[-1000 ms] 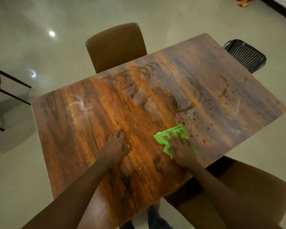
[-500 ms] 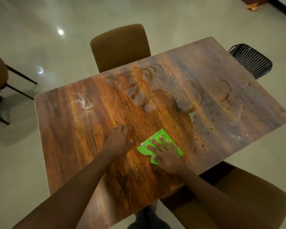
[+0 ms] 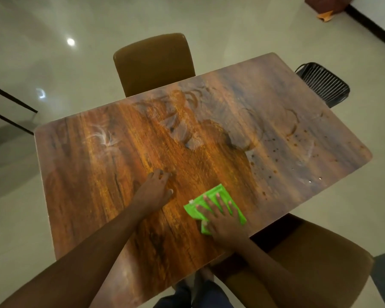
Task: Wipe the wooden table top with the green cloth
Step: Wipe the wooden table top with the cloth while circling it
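Since the earlier frames, the green cloth [image 3: 213, 206] had slid leftward along the near edge under the right hand [image 3: 222, 218], away from the droplets and toward the left hand [image 3: 153, 192]. That right hand lay flat, fingers spread wide, pressing the folded cloth to the wooden table top [image 3: 98, 178] rather than gripping it. The left hand, empty and loosely splayed, braced on bare wood just beside the cloth, at about 10 o'clock from it.

The cloth's long axis ran roughly from 10 toward 4 o'clock. The unwiped part, spots and ring marks [image 3: 276, 147], lay from 1 to 2 o'clock of the cloth, so the right hand was the nearer for that reach. Hazy smears showed at 12 o'clock.

Around the table stood a brown chair [image 3: 153, 63] at the far side, another [image 3: 309, 263] at the near right, a black wire chair [image 3: 322, 84] at the far right, all on pale glossy floor [image 3: 42, 30].
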